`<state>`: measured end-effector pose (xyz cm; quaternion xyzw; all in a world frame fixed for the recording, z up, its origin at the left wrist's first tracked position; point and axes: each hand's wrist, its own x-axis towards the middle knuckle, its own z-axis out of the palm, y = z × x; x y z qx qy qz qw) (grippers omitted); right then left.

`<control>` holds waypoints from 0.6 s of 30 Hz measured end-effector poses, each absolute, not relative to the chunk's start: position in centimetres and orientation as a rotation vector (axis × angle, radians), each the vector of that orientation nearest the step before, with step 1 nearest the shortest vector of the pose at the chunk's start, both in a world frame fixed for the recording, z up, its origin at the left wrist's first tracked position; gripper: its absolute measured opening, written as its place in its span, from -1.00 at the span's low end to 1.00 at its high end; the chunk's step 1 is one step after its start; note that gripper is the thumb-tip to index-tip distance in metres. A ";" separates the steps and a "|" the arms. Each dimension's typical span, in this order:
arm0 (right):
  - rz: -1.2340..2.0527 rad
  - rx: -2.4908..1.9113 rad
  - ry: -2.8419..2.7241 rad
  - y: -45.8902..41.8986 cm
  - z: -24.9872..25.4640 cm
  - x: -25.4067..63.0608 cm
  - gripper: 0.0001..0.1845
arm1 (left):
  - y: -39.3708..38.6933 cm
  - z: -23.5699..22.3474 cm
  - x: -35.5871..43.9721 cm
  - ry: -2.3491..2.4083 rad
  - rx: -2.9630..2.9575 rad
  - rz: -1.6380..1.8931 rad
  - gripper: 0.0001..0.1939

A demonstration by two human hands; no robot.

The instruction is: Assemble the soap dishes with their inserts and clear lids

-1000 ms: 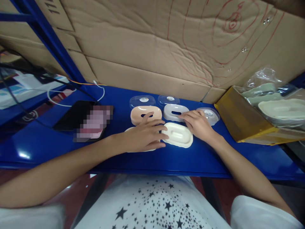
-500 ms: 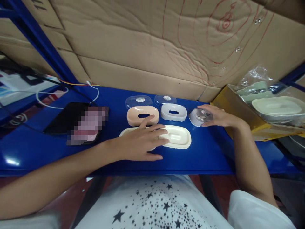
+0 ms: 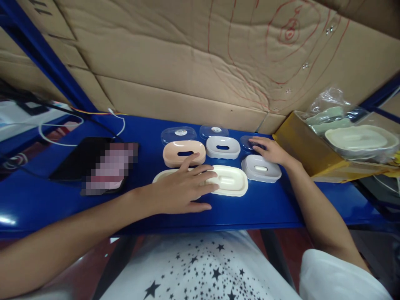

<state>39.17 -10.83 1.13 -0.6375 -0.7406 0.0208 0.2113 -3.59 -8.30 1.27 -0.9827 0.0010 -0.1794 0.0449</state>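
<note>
My left hand (image 3: 179,187) lies palm down with fingers spread over the cream trays. It partly covers the left cream tray (image 3: 159,177) and reaches the edge of the right cream tray (image 3: 229,181). One fingertip overlaps the front of a peach oval soap box (image 3: 184,146) with a slot in it. Toward the back right, my right hand (image 3: 271,151) has thumb and fingers on the edge of a clear plastic lid (image 3: 246,143). In front of that hand sits a pale lavender box (image 3: 268,171), uncovered. A second pale lavender box (image 3: 223,143) stands beside the peach one.
Two clear lids, the left lid (image 3: 171,135) and the middle lid (image 3: 208,131), lie behind the boxes. A cardboard box (image 3: 296,146) of bagged green and cream pieces stands at right. A phone (image 3: 109,166) and white cable (image 3: 121,129) are at left; cardboard (image 3: 156,62) lines the back.
The clear lid has come off the right lavender box and moved back and left with my right hand. That box now stands uncovered, nearer me. My left hand stays over the trays.
</note>
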 end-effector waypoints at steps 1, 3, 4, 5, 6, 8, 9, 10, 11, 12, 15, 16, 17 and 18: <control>0.041 -1.769 -2.065 -10.9 1.4 39.1 -0.49 | -8.3 1.3 -3.6 -0.001 -3.000 -0.548 -0.56; 0.006 -1.780 -2.064 -11.4 2.4 38.9 -0.48 | -8.3 1.3 -3.5 -0.010 -3.000 -0.542 -0.58; -0.008 -1.793 -2.060 -11.8 3.1 38.8 -0.47 | -8.2 1.3 -3.5 -0.012 -3.001 -0.541 -0.59; -0.017 -1.808 -2.058 -12.2 3.8 38.6 -0.47 | -8.2 1.3 -3.5 -0.014 -3.003 -0.540 -0.60; -0.023 -1.822 -2.059 -12.8 4.6 38.4 -0.48 | -8.2 1.2 -3.5 -0.015 -3.004 -0.539 -0.60; -0.002 -1.850 -2.087 -13.9 6.1 37.7 -0.50 | -8.1 1.1 -3.5 -0.015 -3.001 -0.539 -0.61; 0.037 -1.861 -2.115 -14.4 6.6 37.2 -0.52 | -8.1 1.0 -3.5 -0.015 -3.000 -0.538 -0.61; 0.105 -1.871 -2.149 -15.0 7.0 36.7 -0.53 | -8.1 1.0 -3.5 -0.014 -2.999 -0.536 -0.62; 0.191 -1.881 -2.183 -15.4 7.2 36.2 -0.53 | -8.1 0.9 -3.5 -0.011 -2.998 -0.535 -0.62; 0.276 -1.892 -2.215 -15.8 7.3 35.6 -0.53 | -8.0 0.9 -3.5 -0.010 -2.996 -0.532 -0.63; 0.370 -1.935 -2.286 -16.4 6.9 34.5 -0.54 | -8.0 0.8 -3.5 -0.023 -2.995 -0.510 -0.64; 0.347 -1.953 -2.302 -16.5 6.7 34.4 -0.54 | -8.0 0.8 -3.5 -0.030 -2.996 -0.504 -0.65; 0.319 -1.967 -2.313 -16.5 6.6 34.3 -0.55 | -8.0 0.9 -3.5 -0.034 -2.996 -0.500 -0.66; 0.305 -1.974 -2.320 -16.5 6.4 34.4 -0.56 | -7.9 0.9 -3.5 -0.034 -2.996 -0.498 -0.66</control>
